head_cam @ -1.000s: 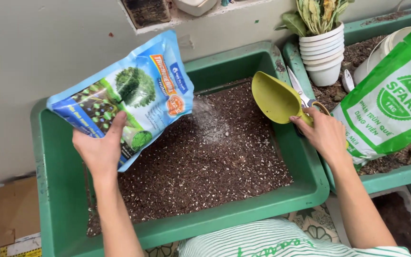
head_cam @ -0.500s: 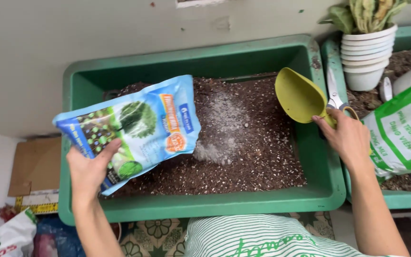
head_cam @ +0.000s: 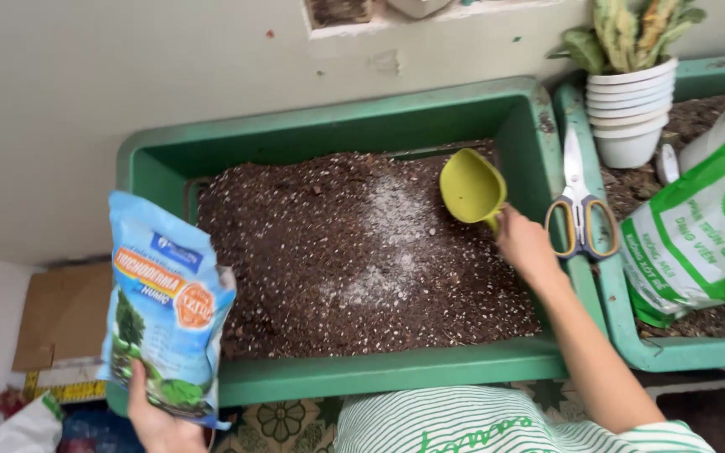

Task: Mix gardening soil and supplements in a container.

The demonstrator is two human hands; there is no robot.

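Left hand (head_cam: 157,415) gripping blue bag (head_cam: 165,306) upright, long axis vertical, right hand (head_cam: 526,243) closed on yellow-green scoop (head_cam: 472,186), bowl pointing far-left over soil in green tray (head_cam: 329,113)

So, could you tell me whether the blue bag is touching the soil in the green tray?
Apart. The head view shows the blue bag held by the left hand outside the green tray, clear of the soil.

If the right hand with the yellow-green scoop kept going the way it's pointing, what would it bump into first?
The right hand points the scoop up-left, toward the wall. First it would probably meet the dark soil just ahead of the scoop's mouth, then the back wall of the green tray. Its height above the soil is unclear.
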